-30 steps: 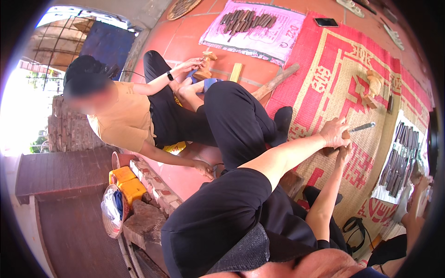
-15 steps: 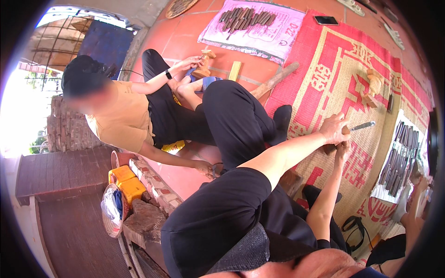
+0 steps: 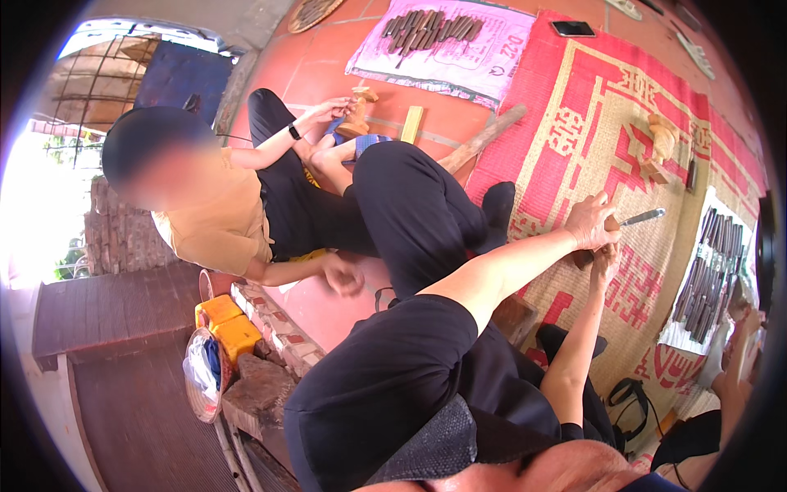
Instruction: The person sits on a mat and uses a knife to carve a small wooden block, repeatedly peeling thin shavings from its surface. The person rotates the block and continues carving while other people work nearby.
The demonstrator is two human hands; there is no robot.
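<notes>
My left hand is closed at the brown end of a chisel-like tool, whose silver metal part points out to the right. My right hand is also closed, just below and against the left one. What its fingers hold is hidden. A small dark brown piece shows under my left hand, too covered to tell its kind. On the mat beyond, to the right, lies a carved light wooden figure with a square base.
A patterned straw mat stretches under my hands. Rows of dark tools lie on white cloth at right, more dark tools on a pink sack. A seated person works at left beside a wooden carving. A wooden stick and phone lie farther off.
The seated person's lower hand has lifted away from a dark item on the floor and moved left, slightly blurred. Their head has shifted a little. My hands hold nearly the same position.
</notes>
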